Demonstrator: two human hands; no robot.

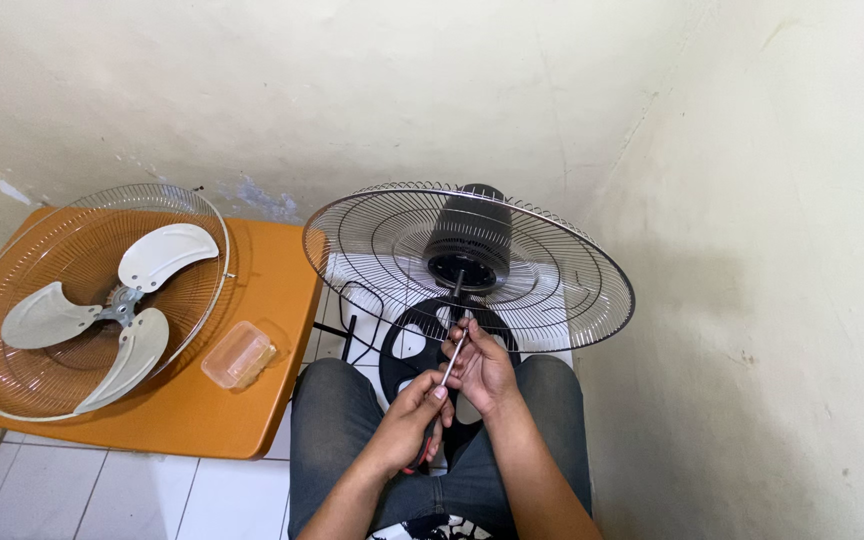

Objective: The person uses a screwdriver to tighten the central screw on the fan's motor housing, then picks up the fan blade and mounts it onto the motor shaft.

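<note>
A fan's rear wire guard [562, 290] with its black motor [468, 240] and bare shaft stands tilted in front of my knees. Both hands meet just below the shaft, above my lap. My left hand [414, 410] grips a screwdriver with a thin metal shank [454, 356] and a red handle that peeks out under the palm. My right hand [482, 368] pinches the shank near its tip. The fan's black round base [404, 345] lies on the floor under the guard.
An orange table [222, 400] on the left carries the front wire guard [12, 390] with a grey three-blade propeller [127, 305] lying in it, and a small clear plastic box [239, 354]. Cream walls close in behind and at right. White floor tiles [152, 495] show below.
</note>
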